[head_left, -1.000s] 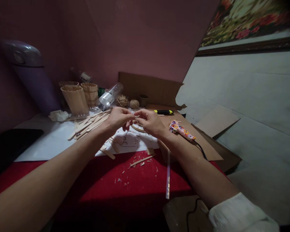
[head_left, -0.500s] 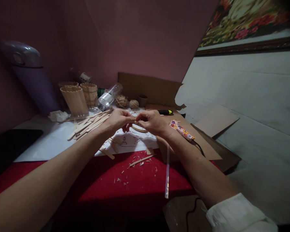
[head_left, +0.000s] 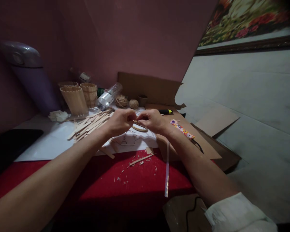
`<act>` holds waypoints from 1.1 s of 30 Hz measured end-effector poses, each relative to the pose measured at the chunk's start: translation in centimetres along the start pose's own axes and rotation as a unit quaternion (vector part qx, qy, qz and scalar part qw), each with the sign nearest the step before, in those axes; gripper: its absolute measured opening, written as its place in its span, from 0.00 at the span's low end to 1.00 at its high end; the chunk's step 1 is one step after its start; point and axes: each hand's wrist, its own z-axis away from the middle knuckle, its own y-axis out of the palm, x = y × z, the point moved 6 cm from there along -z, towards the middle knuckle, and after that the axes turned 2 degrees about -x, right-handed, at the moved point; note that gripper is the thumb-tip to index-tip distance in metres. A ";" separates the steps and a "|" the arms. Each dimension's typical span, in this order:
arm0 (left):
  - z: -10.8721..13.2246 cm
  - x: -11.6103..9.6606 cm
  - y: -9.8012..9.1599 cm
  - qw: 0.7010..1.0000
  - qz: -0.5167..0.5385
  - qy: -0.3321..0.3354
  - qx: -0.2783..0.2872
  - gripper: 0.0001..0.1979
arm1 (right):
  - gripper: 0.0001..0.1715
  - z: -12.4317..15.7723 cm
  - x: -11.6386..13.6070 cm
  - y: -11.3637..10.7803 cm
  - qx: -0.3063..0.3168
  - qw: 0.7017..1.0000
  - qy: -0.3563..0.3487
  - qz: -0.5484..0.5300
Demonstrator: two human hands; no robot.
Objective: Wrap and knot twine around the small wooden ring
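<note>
My left hand (head_left: 119,121) and my right hand (head_left: 151,120) meet above the white paper (head_left: 50,141), fingertips pinched together on a small pale piece (head_left: 135,121) too small to name. Just below them a wooden ring (head_left: 140,128) lies on the paper. A pile of flat wooden sticks (head_left: 90,124) spreads out to the left of my left hand. To the right of my right hand a flower-patterned glue gun (head_left: 182,129) rests on brown cardboard (head_left: 203,145).
Two cups built of sticks (head_left: 74,100) stand at the back left beside a clear plastic bottle (head_left: 108,95) and twine balls (head_left: 122,101). A yellow-black cutter (head_left: 166,111) lies behind my right hand. A clear glue stick (head_left: 167,170) and wood shavings lie on the red cloth (head_left: 125,183). A purple container (head_left: 31,77) stands far left.
Both hands have drawn closer together, fingertips now touching over the ring. The view has shifted slightly; nothing else on the table has moved.
</note>
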 end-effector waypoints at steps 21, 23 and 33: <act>0.3 1.5 1.4 0.987 0.023 -0.102 0.122 0.07 | 0.05 0.0 -2.1 -2.0 -0.035 0.997 0.013 0.069; 0.9 1.3 2.3 0.945 0.192 -0.175 0.197 0.08 | 0.05 -0.1 -2.1 -1.8 -0.056 0.993 -0.016 0.105; 0.4 1.6 0.8 0.854 0.459 -0.235 0.066 0.10 | 0.13 0.8 -0.2 -1.8 -0.224 0.973 -0.004 -0.056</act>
